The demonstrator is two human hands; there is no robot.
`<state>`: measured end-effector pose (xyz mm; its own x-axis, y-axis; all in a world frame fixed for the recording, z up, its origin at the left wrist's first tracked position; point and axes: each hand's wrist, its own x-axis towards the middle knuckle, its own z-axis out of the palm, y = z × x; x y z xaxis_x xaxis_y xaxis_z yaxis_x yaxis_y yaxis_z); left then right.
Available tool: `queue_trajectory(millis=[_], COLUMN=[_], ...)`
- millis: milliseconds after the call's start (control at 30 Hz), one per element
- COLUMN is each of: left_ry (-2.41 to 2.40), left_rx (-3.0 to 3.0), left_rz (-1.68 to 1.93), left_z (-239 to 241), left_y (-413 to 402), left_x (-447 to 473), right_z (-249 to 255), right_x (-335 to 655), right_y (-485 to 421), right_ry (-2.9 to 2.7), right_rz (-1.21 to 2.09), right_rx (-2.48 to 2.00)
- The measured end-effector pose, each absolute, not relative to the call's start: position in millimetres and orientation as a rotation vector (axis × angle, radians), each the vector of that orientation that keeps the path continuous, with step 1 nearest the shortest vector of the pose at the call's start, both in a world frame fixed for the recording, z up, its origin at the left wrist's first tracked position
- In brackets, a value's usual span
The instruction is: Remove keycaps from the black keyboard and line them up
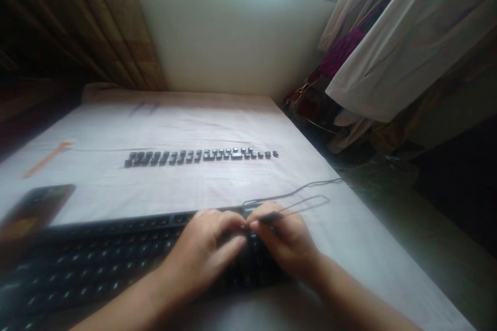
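A black keyboard (pixel 128 258) lies across the near part of the cloth-covered surface, with key positions showing along its left side. Over its right part, my right hand (pixel 289 235) is closed around a wire keycap puller (pixel 272 216); the puller's thin wire loop points away to the right. My left hand (pixel 209 243) is beside it, thumb and fingers drawn together, its fingertips meeting those of the right hand. What lies between these fingertips is too small and blurred to name. Both hands cover much of the keyboard's right part.
Loose black keycaps (pixel 174 157) stand in rows beyond the keyboard. A phone (pixel 46 201) and an orange brush-like stick (pixel 48 158) lie on the left. A cable (pixel 298 190) runs off the right edge of the surface (pixel 217 119). Clothes (pixel 380 57) hang at right.
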<state>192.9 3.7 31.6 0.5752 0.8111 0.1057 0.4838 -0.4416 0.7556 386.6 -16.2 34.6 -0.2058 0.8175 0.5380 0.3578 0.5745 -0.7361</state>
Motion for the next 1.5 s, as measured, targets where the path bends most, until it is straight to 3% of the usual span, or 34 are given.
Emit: queue_trajectory(millis=[567, 1033, 1200, 1300, 1400, 1500], left_ry=[1.000, 0.920, 0.946, 1.102, 1.161, 1.118], left_rx=[1.675, 1.465, 1.493, 1.536, 1.606, 1.681], left_rz=[0.582, 0.581, 0.578, 0.622, 0.628, 0.630], left_z=[39.5, 42.2, 37.8, 34.5, 33.0, 31.1], left_y=[11.1, 14.6, 14.2, 14.8, 15.9, 17.0], left_x=[192.1, 193.7, 191.5, 188.9, 187.5, 186.9], right_z=[29.8, 27.3, 33.3, 38.0, 37.5, 28.7], right_x=[385.7, 383.0, 390.5, 425.5, 474.1, 511.3], right_y=[-16.9, -15.8, -7.4, 21.5, 62.9, 98.2], right_ry=[-1.834, -2.068, -2.053, -1.958, -1.773, -1.692], right_rz=[0.455, -0.050, 0.041, 0.160, 0.317, 0.331], right_rx=[-0.983, -0.936, -0.975, -1.141, -1.709, -1.912])
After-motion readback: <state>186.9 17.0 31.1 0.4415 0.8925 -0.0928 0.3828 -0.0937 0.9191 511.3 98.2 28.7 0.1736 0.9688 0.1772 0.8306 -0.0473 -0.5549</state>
